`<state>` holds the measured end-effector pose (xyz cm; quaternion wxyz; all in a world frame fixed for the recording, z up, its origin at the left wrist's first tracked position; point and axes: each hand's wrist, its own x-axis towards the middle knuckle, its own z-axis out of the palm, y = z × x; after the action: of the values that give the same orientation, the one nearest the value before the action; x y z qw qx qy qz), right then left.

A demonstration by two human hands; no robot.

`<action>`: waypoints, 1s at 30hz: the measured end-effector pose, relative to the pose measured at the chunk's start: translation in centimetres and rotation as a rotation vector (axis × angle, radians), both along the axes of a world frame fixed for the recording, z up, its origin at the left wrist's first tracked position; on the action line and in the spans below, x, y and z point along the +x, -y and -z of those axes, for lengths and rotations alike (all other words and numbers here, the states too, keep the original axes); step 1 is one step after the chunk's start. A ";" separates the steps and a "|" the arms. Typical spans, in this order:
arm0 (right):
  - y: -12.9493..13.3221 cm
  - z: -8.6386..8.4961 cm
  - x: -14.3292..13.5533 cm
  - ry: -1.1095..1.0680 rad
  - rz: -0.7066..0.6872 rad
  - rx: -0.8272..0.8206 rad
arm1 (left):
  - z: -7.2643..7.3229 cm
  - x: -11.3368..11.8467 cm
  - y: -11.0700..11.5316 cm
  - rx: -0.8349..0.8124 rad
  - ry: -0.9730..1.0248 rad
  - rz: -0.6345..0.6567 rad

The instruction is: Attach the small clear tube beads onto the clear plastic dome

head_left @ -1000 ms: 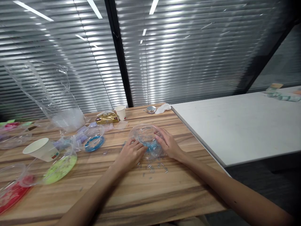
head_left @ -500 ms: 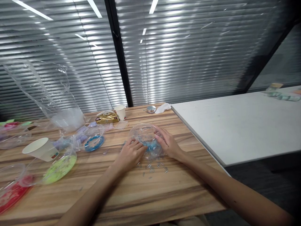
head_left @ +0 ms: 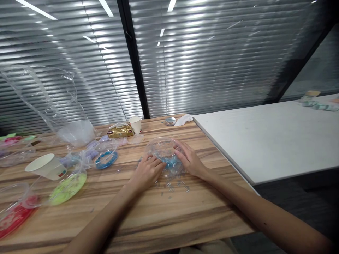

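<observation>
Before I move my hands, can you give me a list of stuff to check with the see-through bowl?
1. Right hand at the clear bowl: ok, it is on the right side.
2. Left hand at the bowl: ok, it is at the near left side.
3. Blue stuff in sight: ok, it shows through the clear plastic.
4. No loose bits near the bowl: not ok, small clear pieces lie scattered in front.
5. Bowl back from the table's front edge: ok, bare wood lies between.
6. Left fingers gripping tightly: cannot tell.
</observation>
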<state>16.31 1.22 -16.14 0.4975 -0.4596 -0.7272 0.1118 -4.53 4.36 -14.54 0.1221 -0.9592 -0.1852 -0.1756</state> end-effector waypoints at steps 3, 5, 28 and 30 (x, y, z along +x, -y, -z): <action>0.0 0.0 0.0 0.003 -0.002 -0.010 | 0.0 0.0 0.0 -0.007 -0.012 -0.006; 0.0 0.0 0.0 0.005 -0.001 -0.008 | 0.0 0.0 0.0 -0.008 -0.018 -0.009; 0.0 0.1 0.1 -0.002 0.000 0.000 | 0.2 -0.1 -0.3 0.017 0.000 0.020; -0.1 0.2 0.1 -0.002 0.000 0.002 | 0.1 -0.1 -0.3 0.016 0.002 0.024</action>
<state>16.42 1.31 -16.30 0.4986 -0.4591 -0.7268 0.1115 -4.61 4.62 -14.65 0.1276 -0.9601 -0.1725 -0.1795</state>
